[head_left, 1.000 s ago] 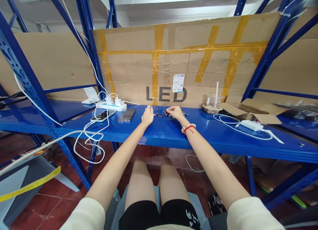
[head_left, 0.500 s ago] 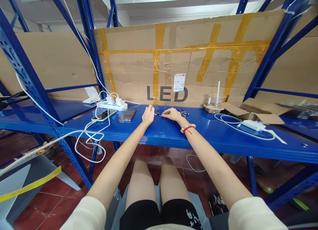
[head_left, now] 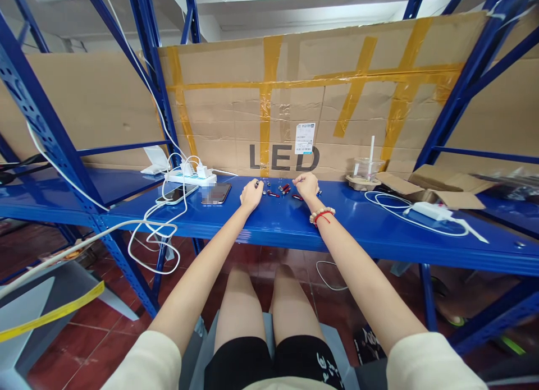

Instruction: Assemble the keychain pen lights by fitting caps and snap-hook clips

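My left hand [head_left: 251, 196] is closed over the blue shelf top, with a small dark piece [head_left: 256, 183] showing at its fingertips. To the right, my right hand [head_left: 306, 186] is curled closed, and what lies inside its fingers is hidden. Between the hands lie several small dark-red pieces with metal ends, among them one red piece [head_left: 273, 193] near my left hand and another red piece [head_left: 285, 189] farther right. One more red piece [head_left: 297, 197] lies just under my right hand. They are too small to name surely.
Two phones, one a dark phone [head_left: 216, 194], lie left beside a white power strip [head_left: 191, 178] with looping cables. At right stand a clear cup with a straw [head_left: 367, 170], a white adapter [head_left: 430, 211] and an opened cardboard box [head_left: 438, 183]. A tall cardboard sheet [head_left: 227, 120] closes the back.
My right hand has lifted away from the small pieces, moved slightly right and curled closed, uncovering red pieces. My left hand has turned, and a dark piece shows in its fingers.
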A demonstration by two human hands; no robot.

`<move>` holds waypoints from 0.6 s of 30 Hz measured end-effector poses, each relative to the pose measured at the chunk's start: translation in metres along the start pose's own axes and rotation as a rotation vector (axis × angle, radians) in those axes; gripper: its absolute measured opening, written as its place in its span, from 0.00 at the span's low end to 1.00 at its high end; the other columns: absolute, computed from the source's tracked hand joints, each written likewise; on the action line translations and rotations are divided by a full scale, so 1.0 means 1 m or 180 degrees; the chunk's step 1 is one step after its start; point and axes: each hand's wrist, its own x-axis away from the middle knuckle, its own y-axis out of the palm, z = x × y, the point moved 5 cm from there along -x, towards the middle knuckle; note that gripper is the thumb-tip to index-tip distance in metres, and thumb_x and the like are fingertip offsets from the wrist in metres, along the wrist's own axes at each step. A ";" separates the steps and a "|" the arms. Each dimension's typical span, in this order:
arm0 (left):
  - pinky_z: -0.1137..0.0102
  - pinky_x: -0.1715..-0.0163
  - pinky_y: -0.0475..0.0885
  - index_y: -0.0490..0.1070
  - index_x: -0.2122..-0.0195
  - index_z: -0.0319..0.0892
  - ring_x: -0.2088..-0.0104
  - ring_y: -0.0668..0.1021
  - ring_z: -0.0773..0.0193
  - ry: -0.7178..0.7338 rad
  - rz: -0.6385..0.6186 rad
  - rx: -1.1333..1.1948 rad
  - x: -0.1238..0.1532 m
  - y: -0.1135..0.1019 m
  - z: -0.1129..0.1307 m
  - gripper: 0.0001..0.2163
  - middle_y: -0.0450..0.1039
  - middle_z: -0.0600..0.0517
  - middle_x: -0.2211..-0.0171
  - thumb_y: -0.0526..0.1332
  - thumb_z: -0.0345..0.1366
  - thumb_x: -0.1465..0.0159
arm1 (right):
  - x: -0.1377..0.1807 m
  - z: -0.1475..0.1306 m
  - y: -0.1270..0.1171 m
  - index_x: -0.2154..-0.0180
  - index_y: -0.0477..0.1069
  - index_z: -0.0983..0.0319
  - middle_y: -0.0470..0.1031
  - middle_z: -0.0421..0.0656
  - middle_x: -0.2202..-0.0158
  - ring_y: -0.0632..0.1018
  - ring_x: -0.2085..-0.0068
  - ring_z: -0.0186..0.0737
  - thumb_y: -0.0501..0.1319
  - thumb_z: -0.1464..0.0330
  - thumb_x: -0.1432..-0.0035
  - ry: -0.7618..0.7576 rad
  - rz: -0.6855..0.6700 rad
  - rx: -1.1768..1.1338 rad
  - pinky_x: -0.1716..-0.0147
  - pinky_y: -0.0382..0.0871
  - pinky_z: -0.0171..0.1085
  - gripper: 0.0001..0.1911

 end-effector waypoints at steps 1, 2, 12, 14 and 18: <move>0.64 0.61 0.67 0.66 0.72 0.46 0.58 0.75 0.55 0.0000 -0.0006 0.0009 0.000 0.000 0.000 0.13 0.75 0.50 0.64 0.47 0.44 0.37 | 0.000 0.001 0.000 0.76 0.74 0.60 0.75 0.40 0.58 0.74 0.57 0.41 0.61 0.72 0.50 -0.0002 -0.0001 -0.0037 0.60 0.65 0.36 0.05; 0.63 0.61 0.67 0.66 0.72 0.46 0.58 0.75 0.54 0.0004 -0.0016 0.0019 0.000 0.001 0.000 0.14 0.75 0.50 0.63 0.46 0.44 0.37 | 0.000 0.001 0.000 0.78 0.72 0.61 0.75 0.40 0.58 0.74 0.57 0.41 0.61 0.72 0.50 -0.0025 -0.0014 -0.0063 0.60 0.65 0.36 0.06; 0.64 0.62 0.67 0.67 0.72 0.46 0.59 0.75 0.54 0.0173 -0.0110 -0.0011 0.000 0.003 0.001 0.16 0.76 0.50 0.65 0.45 0.45 0.36 | -0.002 -0.009 0.007 0.85 0.52 0.61 0.73 0.43 0.63 0.72 0.63 0.35 0.55 0.76 0.50 -0.0742 -0.0250 0.0284 0.71 0.60 0.32 0.16; 0.67 0.64 0.68 0.68 0.72 0.45 0.62 0.76 0.59 0.0509 -0.0233 -0.0067 0.006 0.003 0.008 0.16 0.75 0.52 0.68 0.44 0.43 0.35 | 0.001 -0.013 0.010 0.85 0.51 0.62 0.72 0.41 0.64 0.71 0.65 0.34 0.56 0.75 0.52 -0.0784 -0.0294 0.0364 0.73 0.58 0.32 0.16; 0.70 0.58 0.67 0.69 0.63 0.45 0.60 0.75 0.63 0.1954 -0.0507 -0.0369 0.029 0.009 0.038 0.15 0.75 0.53 0.63 0.44 0.41 0.34 | 0.012 -0.020 0.023 0.86 0.52 0.62 0.66 0.38 0.74 0.66 0.71 0.32 0.61 0.70 0.59 -0.0825 -0.0753 0.0374 0.78 0.51 0.33 0.16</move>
